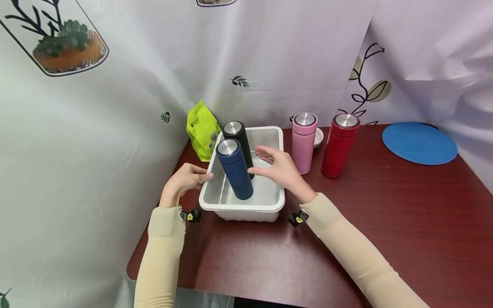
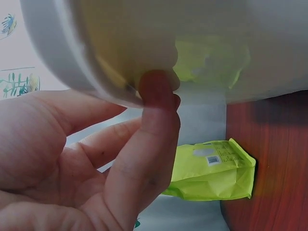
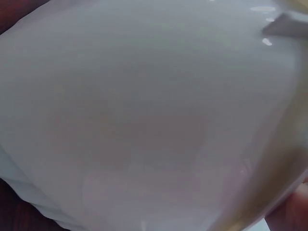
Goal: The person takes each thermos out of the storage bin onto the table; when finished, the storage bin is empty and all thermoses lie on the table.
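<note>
A white plastic bin [image 1: 246, 208] stands on the table with a blue thermos bottle [image 1: 236, 171] and a black thermos bottle [image 1: 243, 141] upright inside, the blue one tilted in this view. My left hand [image 1: 188, 179] grips the bin's left rim, thumb on top and fingers curled beneath; the left wrist view shows a fingertip [image 2: 156, 89] against the outer wall. Over the bin's right side, my right hand [image 1: 279, 167] has its fingers and thumb spread toward the blue bottle, holding nothing. In the right wrist view, the bin's wall [image 3: 144, 120] fills nearly everything.
Behind the bin's left side stands a bright green bag [image 1: 202, 130]. To the right are a pink thermos bottle [image 1: 303, 145], a red thermos bottle [image 1: 340, 147], a small white woven item [image 1: 319, 137] partly hidden, and a blue round mat [image 1: 420, 143]. A patterned curtain [image 1: 269, 64] hangs behind.
</note>
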Available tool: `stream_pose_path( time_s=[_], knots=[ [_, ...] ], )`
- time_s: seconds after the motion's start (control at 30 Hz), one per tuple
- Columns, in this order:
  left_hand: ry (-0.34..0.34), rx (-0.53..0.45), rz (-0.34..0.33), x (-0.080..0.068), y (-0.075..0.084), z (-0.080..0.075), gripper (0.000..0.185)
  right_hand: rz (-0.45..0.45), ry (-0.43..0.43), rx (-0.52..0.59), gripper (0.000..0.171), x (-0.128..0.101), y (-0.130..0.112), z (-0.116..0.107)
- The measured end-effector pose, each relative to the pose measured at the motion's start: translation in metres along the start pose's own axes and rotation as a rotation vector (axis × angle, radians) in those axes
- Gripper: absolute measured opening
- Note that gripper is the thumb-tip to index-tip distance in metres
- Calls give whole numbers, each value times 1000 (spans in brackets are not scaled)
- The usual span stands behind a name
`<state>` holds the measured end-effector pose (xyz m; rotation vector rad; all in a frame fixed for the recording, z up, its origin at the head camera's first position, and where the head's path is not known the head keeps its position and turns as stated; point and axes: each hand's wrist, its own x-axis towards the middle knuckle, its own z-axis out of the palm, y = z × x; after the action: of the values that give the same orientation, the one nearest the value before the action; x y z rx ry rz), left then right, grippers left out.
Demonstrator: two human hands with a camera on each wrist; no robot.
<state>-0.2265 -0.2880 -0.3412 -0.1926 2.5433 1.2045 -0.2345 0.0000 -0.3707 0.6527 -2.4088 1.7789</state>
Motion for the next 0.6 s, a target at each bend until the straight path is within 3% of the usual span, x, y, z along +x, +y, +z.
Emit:
stream_pose_path(
  time_s=[0.37, 0.6],
  knots=[
    [3, 2, -7, -3, 2, -2, 48, 23, -136, -36, 74, 18, -4, 9],
    [5, -8, -11, -4, 2, 0, 47, 26, -156, -79, 75, 24, -7, 19]
  ],
)
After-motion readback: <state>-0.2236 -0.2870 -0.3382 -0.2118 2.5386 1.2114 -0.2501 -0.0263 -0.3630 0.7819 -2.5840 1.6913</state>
